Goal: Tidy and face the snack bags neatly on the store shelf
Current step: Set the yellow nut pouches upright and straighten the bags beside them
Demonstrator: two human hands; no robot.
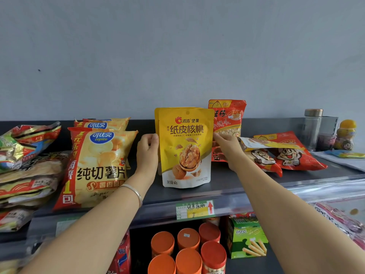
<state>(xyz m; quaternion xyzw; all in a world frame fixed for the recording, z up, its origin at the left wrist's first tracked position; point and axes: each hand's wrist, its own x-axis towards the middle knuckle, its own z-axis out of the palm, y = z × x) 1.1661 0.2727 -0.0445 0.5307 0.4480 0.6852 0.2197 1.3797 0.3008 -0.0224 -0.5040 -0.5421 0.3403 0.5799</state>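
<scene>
A yellow walnut bag [185, 147] stands upright on the dark shelf [227, 186], front facing me, with another yellow bag just behind it. My left hand [148, 150] grips its left edge. My right hand [227, 147] holds its right edge, fingers reaching behind the bag. A red snack bag [230, 119] stands upright behind and to the right. Potato chip bags [96, 167] lean to the left, one in front of another. Two red cartoon bags [290, 153] lie flat to the right.
A pile of crumpled bags [25, 169] fills the far left. A glass bottle [313, 129] and a yellow toy bottle [345, 135] stand at the far right. A price tag [194, 209] hangs on the shelf rail. Orange-lidded cans [187, 248] and a green box [246, 236] sit on the lower shelf.
</scene>
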